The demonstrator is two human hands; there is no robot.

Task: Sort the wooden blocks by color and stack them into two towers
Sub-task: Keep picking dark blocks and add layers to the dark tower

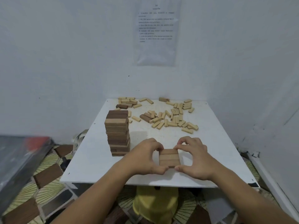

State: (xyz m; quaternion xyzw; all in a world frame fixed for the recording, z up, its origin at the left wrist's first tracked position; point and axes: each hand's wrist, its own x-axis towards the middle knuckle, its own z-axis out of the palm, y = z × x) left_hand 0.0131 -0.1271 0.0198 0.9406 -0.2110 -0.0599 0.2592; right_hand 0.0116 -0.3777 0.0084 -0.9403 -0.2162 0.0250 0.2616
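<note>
Both hands were on the low brown stack (169, 157) near the front edge of the white table (218, 143). The left hand (145, 157) cupped its left side and the right hand (194, 160) its right, with the fingers curled over the far edge and the thumbs pinching in at the near edge, so it was a snug two-handed squeeze. The top layer was three blocks lying side by side (couldn't tell how many layers sat under it). Just to the left stood the brown tower (117, 133), already pretty tall. The pale blocks (174, 117) lay scattered across the far half of the table, with a few darker blocks (121, 106) mixed in. A printed sheet (156, 34) hung on the wall behind, too blurry to read.
</note>
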